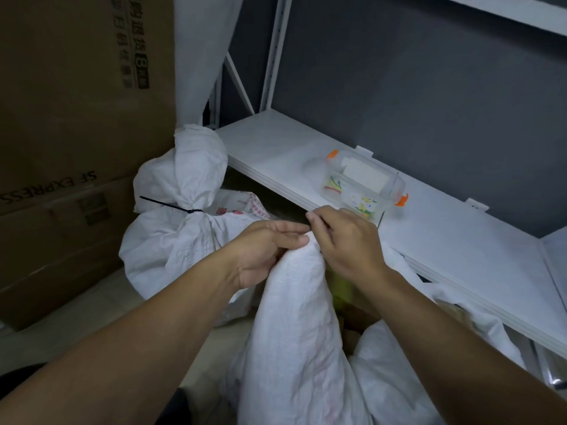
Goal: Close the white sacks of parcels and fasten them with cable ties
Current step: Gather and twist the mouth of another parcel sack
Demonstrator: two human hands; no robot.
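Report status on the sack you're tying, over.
Left hand grips gathered neck of near sack. Right hand pinches black cable tie at that neck. Far sack already tied. Nothing blocking the hands.

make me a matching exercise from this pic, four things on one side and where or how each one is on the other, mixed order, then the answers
Things
1 far sack
2 near sack
3 clear box
4 cardboard box

Places and states
a on the white shelf
b neck held by the left hand and the right hand
c stands at the left, with printed lettering
d neck fastened with a black cable tie

Pairs: 1-d, 2-b, 3-a, 4-c
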